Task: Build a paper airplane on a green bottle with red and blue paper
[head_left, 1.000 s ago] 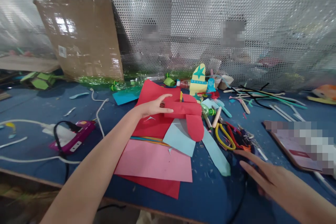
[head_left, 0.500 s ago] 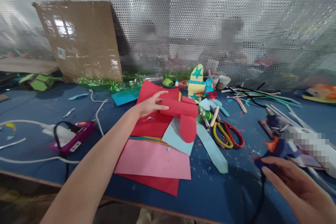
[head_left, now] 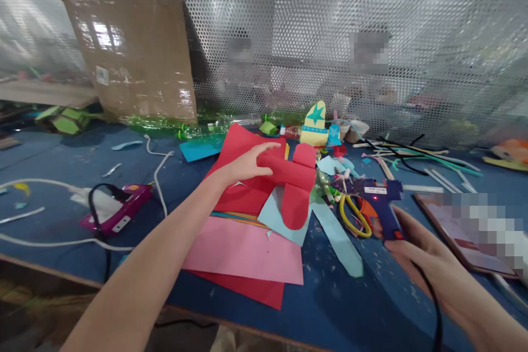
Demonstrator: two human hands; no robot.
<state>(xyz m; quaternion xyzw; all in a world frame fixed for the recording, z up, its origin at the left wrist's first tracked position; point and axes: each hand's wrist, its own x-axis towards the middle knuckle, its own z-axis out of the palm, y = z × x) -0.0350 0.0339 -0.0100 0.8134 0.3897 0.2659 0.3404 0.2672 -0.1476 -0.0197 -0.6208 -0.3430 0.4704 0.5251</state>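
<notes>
My left hand [head_left: 254, 162] is closed around one end of a red paper tube [head_left: 291, 169], which has rounded red flaps on its sides. Below the tube lie red paper sheets [head_left: 243, 198], a light blue piece [head_left: 274, 220] and a pink sheet [head_left: 247, 250]. In my right hand [head_left: 412, 242] is a dark blue glue gun [head_left: 385, 201] by its handle, its small red light lit and its nozzle pointing left toward the tube. Partly behind the glue gun are scissors with yellow and red handles [head_left: 355, 217].
A phone [head_left: 457, 231] lies at the right. At the left, a purple power strip [head_left: 121, 209] trails white and black cords. A yellow paper craft with teal stars [head_left: 314, 126], plastic bottles and thin strips sit toward the back. A cardboard sheet [head_left: 136, 55] leans against the perforated metal screen [head_left: 305, 22].
My right hand has lifted the glue gun and brought it left, turning its nozzle toward the red tube. My left hand keeps its hold, and the tube has tilted slightly.
</notes>
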